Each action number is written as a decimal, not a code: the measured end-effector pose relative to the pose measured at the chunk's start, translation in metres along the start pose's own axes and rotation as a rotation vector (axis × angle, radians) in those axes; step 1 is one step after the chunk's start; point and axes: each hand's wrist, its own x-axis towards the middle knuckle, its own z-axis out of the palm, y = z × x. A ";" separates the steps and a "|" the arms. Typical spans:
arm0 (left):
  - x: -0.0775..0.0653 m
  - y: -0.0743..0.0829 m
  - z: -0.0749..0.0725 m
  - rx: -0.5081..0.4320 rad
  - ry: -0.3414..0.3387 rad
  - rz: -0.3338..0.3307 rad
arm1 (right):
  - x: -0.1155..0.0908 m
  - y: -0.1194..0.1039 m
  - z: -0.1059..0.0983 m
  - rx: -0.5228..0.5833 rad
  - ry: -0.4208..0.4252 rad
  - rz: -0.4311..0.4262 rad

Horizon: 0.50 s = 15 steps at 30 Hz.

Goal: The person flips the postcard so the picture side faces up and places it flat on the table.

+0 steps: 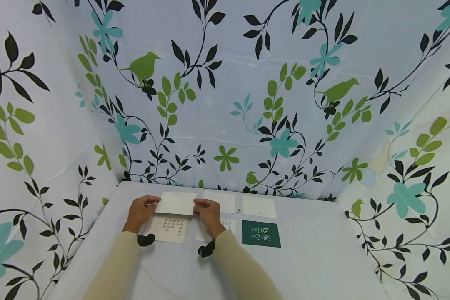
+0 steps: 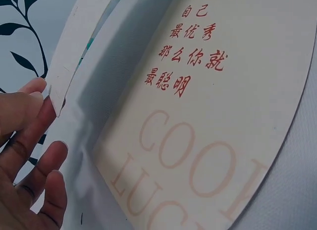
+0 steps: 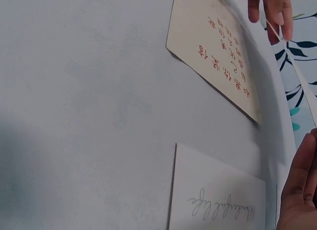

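A blank cream card (image 1: 176,203) is held up between my two hands, above the far part of the table. My left hand (image 1: 139,211) pinches its left edge with thumb and fingers; the left wrist view shows the card (image 2: 74,51) at a steep tilt there. On the opposite edge, my right hand (image 1: 210,216) pinches it too. Just below lies a cream card with red Chinese writing and large faint lettering (image 2: 213,116). A white card reading "Wonderful life" (image 3: 218,195) lies beside it, partly hidden by my right hand in the head view.
To the right lies a dark green card (image 1: 261,233) with white characters. Behind it are a blank cream card (image 1: 258,206) and a whitish card (image 1: 226,201). A white cloth covers the table (image 1: 315,258); patterned curtains (image 1: 217,104) enclose its back and sides.
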 end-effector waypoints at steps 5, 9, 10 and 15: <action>0.001 0.001 -0.005 -0.010 0.015 0.006 | 0.002 0.000 -0.002 0.031 -0.026 0.004; 0.001 0.003 -0.008 -0.056 0.013 -0.002 | 0.004 -0.001 -0.004 0.032 -0.042 0.002; 0.000 0.004 -0.009 -0.070 0.011 -0.003 | 0.005 -0.002 -0.005 0.025 -0.047 -0.003; 0.000 0.007 -0.013 -0.097 -0.003 0.000 | 0.009 -0.005 -0.009 0.004 -0.080 -0.006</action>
